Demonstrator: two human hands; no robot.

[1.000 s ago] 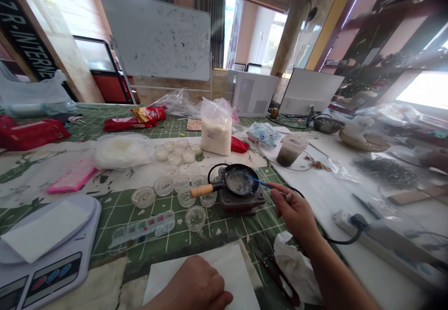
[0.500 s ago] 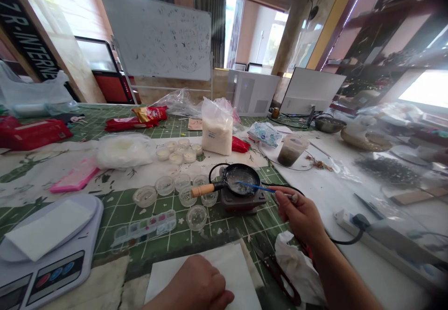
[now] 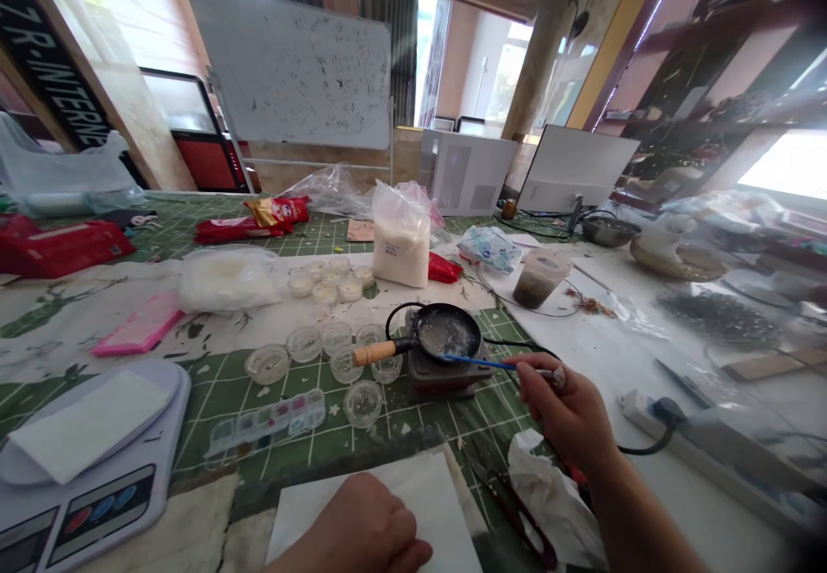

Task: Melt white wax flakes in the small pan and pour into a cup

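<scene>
My right hand (image 3: 568, 405) pinches a thin blue stick (image 3: 481, 361), whose far end reaches into a small black frying pan (image 3: 445, 332) with a wooden handle. Cloudy liquid with whitish bits lies in the pan. Under it stands a small dark hot plate (image 3: 443, 375). My left hand (image 3: 365, 526) is closed in a fist and rests on a white sheet of paper (image 3: 439, 491); nothing shows in its fingers. Several clear round cups (image 3: 363, 403) stand left of the pan, beside a clear pill-box-like case (image 3: 268, 422) with coloured contents.
Scissors (image 3: 517, 508) and crumpled tissue (image 3: 549, 487) lie by my right forearm. A kitchen scale (image 3: 139, 491) stands at left. Behind the pan are a bag of white grains (image 3: 401, 250) and a plastic tub (image 3: 539, 280). A power strip (image 3: 698, 452) with a cable lies at right.
My right hand has shifted slightly right and down. The blue stick's tip has moved from the pan's middle toward its near edge. My left hand stays where it was.
</scene>
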